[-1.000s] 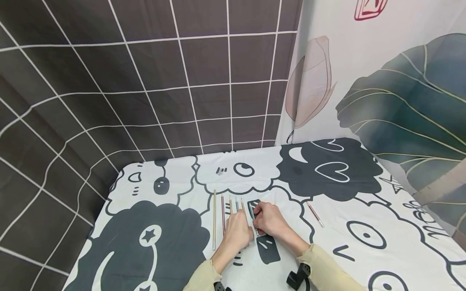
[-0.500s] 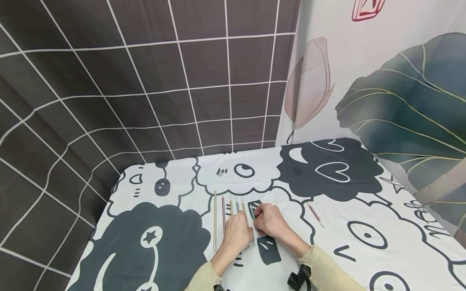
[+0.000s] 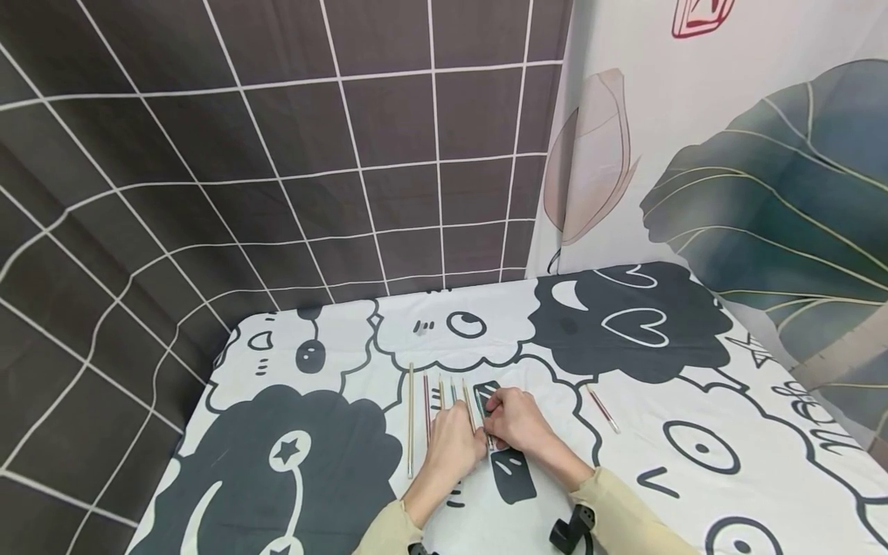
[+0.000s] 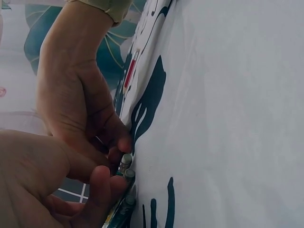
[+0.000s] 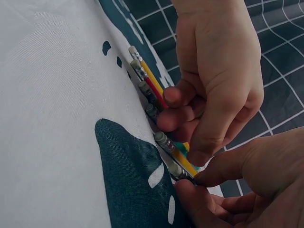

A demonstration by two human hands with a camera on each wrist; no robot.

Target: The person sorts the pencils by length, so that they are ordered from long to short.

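Note:
In the head view, several pencils lie roughly side by side on a patterned cloth. My left hand (image 3: 454, 439) is over the middle of the row, its fingers bent and its thumb beside a yellow pencil (image 5: 179, 156), which it appears to pinch near the eraser end. My right hand (image 3: 516, 420) pinches a dark green pencil (image 3: 479, 402) by its eraser end, close to my left thumb. A red pencil (image 3: 426, 401) and a blue one (image 3: 454, 391) lie partly hidden by my left hand. A long, pale wooden pencil (image 3: 410, 424) is at the row's left end.
Apart from the row, another red pencil (image 3: 603, 408) lies to the right of my hands. The cloth (image 3: 555, 501) carries black-and-white cartoon prints. A dark gridded curtain (image 3: 388, 193) hangs behind, and a leaf-print curtain (image 3: 777, 200) hangs at the right.
Both hands stay nearly in place at the row. The left hand and the yellow pencil have shifted very slightly to the right. The loose red pencil has not moved on the cloth.

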